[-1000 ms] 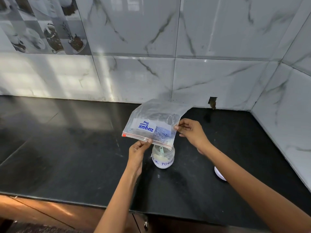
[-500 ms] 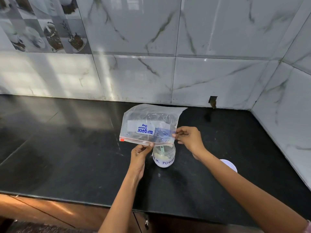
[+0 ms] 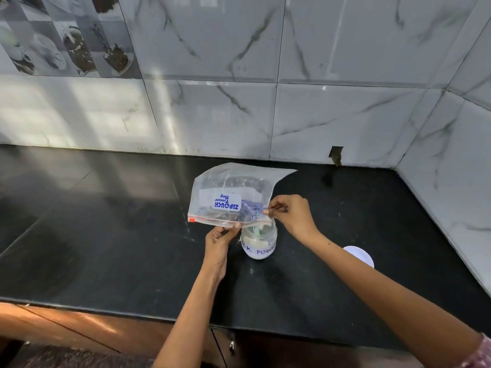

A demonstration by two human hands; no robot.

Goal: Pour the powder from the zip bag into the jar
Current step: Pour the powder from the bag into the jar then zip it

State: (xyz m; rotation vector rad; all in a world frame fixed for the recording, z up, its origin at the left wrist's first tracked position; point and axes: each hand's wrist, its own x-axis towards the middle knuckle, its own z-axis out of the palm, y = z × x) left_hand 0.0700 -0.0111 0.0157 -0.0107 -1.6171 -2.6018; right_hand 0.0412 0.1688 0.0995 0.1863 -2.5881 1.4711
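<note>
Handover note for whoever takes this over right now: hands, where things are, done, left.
Left hand: pinching the zip edge of the zip bag, just left of the jar.
Right hand: pinching the bag's right edge.
Zip bag: upside down, mouth down over the open jar, looks almost empty.
Jar: upright on the black counter, pale powder inside, something greenish standing in it.
White lid: on the counter to the right of the jar.
Done: most powder seems to be in the jar.
Left: shake out any residue, set the bag aside.
</note>
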